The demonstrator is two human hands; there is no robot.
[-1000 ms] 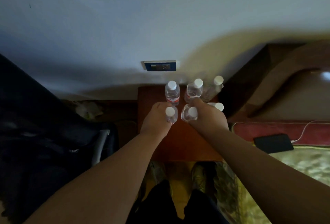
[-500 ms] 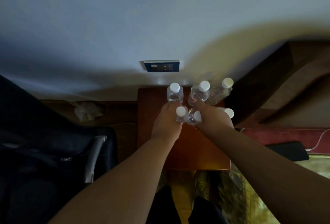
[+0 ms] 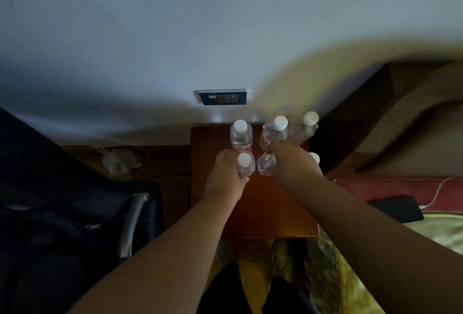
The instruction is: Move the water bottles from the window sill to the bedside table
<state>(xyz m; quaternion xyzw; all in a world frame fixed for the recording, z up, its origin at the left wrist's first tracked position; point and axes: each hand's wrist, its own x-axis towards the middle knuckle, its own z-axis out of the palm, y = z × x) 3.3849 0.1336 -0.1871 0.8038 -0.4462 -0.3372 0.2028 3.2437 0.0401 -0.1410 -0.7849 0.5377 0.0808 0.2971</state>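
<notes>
A small brown bedside table (image 3: 263, 211) stands against the wall. Three clear water bottles with white caps stand in a row at its back: one on the left (image 3: 241, 134), one in the middle (image 3: 275, 131), one on the right (image 3: 304, 128). My left hand (image 3: 225, 176) grips a fourth bottle (image 3: 245, 166) just in front of that row. My right hand (image 3: 293, 163) grips another bottle (image 3: 265, 166) beside it; its cap is hidden. One more white cap (image 3: 314, 157) shows behind my right hand.
A blue socket plate (image 3: 223, 97) sits on the wall above the table. A dark chair with a bag (image 3: 75, 213) fills the left. A bed with a phone (image 3: 398, 208) on a charging cable and a wooden headboard (image 3: 363, 103) lies right. My feet are below the table.
Both hands with their bottles have shifted slightly toward the back row. The cap of the right-hand bottle is now covered by my hand. The view has tilted a little.
</notes>
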